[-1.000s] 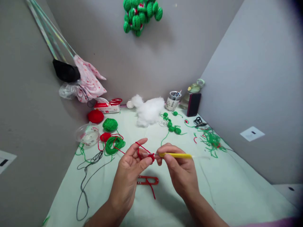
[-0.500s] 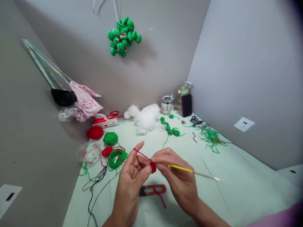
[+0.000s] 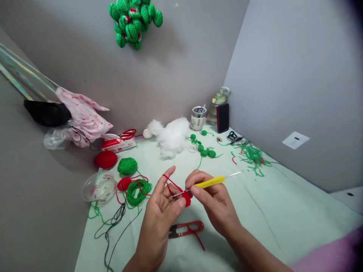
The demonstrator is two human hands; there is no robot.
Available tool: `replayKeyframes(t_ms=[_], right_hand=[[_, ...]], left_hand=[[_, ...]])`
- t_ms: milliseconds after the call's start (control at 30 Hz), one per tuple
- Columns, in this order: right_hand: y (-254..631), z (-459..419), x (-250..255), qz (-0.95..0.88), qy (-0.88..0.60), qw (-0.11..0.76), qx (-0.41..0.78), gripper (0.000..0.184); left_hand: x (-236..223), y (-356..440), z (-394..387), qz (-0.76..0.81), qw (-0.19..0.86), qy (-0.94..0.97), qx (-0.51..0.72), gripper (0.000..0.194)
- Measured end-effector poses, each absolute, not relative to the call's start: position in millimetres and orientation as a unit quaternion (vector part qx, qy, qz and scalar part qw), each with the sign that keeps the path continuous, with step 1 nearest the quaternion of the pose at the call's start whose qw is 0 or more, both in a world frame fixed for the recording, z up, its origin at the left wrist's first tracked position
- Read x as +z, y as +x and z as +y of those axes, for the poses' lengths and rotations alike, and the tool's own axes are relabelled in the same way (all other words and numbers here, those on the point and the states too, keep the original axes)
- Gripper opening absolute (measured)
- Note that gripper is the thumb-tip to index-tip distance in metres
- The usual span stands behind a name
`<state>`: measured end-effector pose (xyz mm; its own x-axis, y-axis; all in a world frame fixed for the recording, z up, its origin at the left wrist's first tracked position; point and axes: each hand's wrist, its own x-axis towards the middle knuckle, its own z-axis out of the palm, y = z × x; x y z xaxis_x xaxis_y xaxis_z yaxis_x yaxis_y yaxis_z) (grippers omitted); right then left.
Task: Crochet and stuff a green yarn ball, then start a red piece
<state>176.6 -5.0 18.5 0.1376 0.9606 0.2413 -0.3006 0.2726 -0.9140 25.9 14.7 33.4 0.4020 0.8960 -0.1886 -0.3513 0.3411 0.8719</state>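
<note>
My left hand (image 3: 160,215) pinches a small red crocheted piece (image 3: 186,198) between thumb and fingers. Red yarn (image 3: 169,180) runs taut over its raised forefinger. My right hand (image 3: 214,202) grips a crochet hook with a yellow handle (image 3: 210,182); the metal tip pokes through the red piece toward the left hand. Red thread snips (image 3: 185,229) lie on the pale green cloth (image 3: 269,211) just below both hands.
Left of the hands lie a green yarn coil (image 3: 137,190), a green ball (image 3: 127,166), red balls (image 3: 106,159) and a clear lid (image 3: 98,186). Stuffing (image 3: 172,136), a cup (image 3: 197,118), a dark phone (image 3: 222,118) and green scraps (image 3: 252,156) sit farther back. Grey walls close three sides.
The hook has swung so its rear end points up and to the right, and its tip has pushed through the red piece. The camera has tilted and shifted slightly.
</note>
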Motion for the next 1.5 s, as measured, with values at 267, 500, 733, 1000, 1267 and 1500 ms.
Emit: replayKeyframes(t_ms=[267,500,733,1000,1267,1500], right_hand=[[176.3,2.8,8.6,-0.462,-0.352,0.649,0.491,0.018],[169.0,-0.3,10.8,-0.502,-0.451,0.639,0.369,0.011],[169.4,2.8,4.1,-0.472,-0.375,0.667,0.438,0.017],[169.7,-1.6,3.5,-0.524,-0.392,0.657,0.374,0.021],[162.4,-11.0,2.7,-0.638,-0.428,0.632,0.102,0.033],[171.7,-3.0,5.3,-0.49,-0.345,0.675,0.431,0.021]], left_hand=[[30.6,25.6,20.2,0.37,0.736,0.357,0.44,0.081],[22.5,18.8,26.2,0.371,0.725,0.364,0.452,0.075],[21.8,14.6,27.8,0.367,0.742,0.359,0.431,0.066],[19.4,13.6,26.3,0.367,0.716,0.399,0.44,0.057],[17.3,18.8,20.1,0.337,0.773,0.334,0.422,0.059],[17.8,8.7,29.7,0.314,0.8,0.318,0.4,0.047]])
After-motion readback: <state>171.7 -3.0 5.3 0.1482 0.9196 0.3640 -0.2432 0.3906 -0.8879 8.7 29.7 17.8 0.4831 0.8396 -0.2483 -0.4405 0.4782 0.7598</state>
